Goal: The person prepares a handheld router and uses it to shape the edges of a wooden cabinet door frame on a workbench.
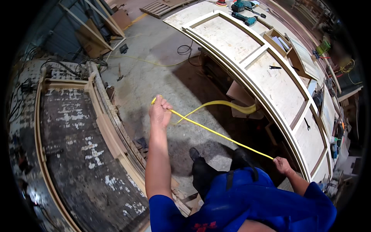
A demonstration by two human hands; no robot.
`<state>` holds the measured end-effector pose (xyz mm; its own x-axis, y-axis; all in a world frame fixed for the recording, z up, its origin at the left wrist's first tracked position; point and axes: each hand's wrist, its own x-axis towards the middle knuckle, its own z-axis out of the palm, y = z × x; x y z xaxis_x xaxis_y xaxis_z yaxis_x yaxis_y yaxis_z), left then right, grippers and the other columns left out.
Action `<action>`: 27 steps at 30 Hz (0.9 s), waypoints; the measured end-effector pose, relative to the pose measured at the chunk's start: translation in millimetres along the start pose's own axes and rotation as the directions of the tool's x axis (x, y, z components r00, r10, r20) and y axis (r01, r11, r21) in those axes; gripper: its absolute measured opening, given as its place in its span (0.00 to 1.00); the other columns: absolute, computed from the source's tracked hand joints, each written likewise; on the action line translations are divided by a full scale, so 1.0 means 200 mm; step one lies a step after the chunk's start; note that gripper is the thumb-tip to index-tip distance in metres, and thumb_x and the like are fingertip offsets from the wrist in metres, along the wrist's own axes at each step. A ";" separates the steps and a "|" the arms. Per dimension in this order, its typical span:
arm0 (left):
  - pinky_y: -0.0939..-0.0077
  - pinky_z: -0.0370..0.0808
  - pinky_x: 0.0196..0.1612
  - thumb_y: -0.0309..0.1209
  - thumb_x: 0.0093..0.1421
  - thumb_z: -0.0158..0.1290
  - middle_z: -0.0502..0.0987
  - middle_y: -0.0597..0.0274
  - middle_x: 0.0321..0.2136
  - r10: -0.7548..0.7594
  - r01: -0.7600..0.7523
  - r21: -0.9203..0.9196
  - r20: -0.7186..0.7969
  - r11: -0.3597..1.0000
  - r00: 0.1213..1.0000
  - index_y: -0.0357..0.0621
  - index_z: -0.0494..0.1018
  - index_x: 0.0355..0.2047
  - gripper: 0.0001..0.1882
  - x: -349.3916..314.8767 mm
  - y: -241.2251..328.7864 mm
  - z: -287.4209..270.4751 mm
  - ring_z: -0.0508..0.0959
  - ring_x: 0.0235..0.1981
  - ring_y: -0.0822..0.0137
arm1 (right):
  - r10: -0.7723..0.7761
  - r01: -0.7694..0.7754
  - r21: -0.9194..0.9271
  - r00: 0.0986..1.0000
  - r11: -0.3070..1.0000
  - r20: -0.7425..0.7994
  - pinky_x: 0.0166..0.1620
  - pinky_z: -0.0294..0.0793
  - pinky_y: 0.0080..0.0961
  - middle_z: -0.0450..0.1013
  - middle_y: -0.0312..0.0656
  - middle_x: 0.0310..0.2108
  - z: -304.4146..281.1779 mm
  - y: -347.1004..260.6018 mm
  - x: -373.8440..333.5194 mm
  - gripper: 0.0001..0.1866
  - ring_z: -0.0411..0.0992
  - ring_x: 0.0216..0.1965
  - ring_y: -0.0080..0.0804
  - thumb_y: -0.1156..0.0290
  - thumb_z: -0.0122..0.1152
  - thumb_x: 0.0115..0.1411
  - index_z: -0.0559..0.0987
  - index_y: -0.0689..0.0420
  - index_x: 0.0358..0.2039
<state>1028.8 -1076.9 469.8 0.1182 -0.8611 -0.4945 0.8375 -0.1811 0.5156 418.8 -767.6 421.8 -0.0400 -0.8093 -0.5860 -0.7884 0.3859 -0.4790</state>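
A thin yellow cord (220,133) is pulled straight between my two hands, slanting down from left to right. Whether it is a cable or a hose, I cannot tell. My left hand (159,111) is closed around one part, with a short bit poking out past the fist. Fingers closed, my right hand (284,166) grips the cord low beside the near end of the workbench (270,83). A slack loop of the same yellow cord swings blurred below and beyond the taut stretch, reaching toward the bench's underside.
Wooden frame pieces (255,56) lie on the bench, with a teal cordless drill (244,18) at its far end and a wrench (307,123) nearer. At left stands a dark, paint-flaked table (73,127) with wooden edging. A black cable (185,49) lies on the concrete floor (135,83).
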 end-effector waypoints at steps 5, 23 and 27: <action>0.76 0.63 0.23 0.42 0.74 0.49 0.58 0.71 0.20 0.046 -0.019 0.262 -0.097 0.965 0.994 0.50 0.63 0.30 0.16 0.38 0.29 -0.10 0.59 0.17 0.75 | 0.196 -0.212 -0.171 0.975 0.962 -0.102 0.40 0.74 0.45 0.77 0.57 0.31 0.15 -0.21 -0.12 0.20 0.76 0.36 0.59 0.56 0.51 0.70 0.78 0.61 0.32; 0.75 0.75 0.33 0.31 0.72 0.44 0.67 0.68 0.24 -0.316 0.019 0.828 0.192 0.561 0.929 0.45 0.68 0.35 0.08 0.71 -0.09 0.18 0.71 0.29 0.70 | 0.248 -0.309 0.569 0.951 0.762 0.184 0.63 0.68 0.44 0.77 0.50 0.55 0.46 -1.74 1.40 0.39 0.73 0.58 0.48 0.31 0.42 0.67 0.76 0.49 0.62; 0.70 0.73 0.44 0.29 0.72 0.43 0.76 0.58 0.32 -0.667 -0.271 0.950 0.302 0.153 0.681 0.36 0.74 0.44 0.12 0.58 -0.31 -0.01 0.75 0.36 0.66 | 0.063 -0.354 0.873 0.933 0.335 0.354 0.53 0.74 0.46 0.80 0.50 0.46 0.49 -2.45 1.76 0.28 0.77 0.49 0.50 0.45 0.54 0.67 0.83 0.61 0.43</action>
<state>992.4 -1164.0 379.0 -0.6395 -0.6087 -0.4696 -0.4109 -0.2456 0.8780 851.5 -1197.9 386.9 0.1305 -0.5744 -0.8081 0.2864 0.8022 -0.5239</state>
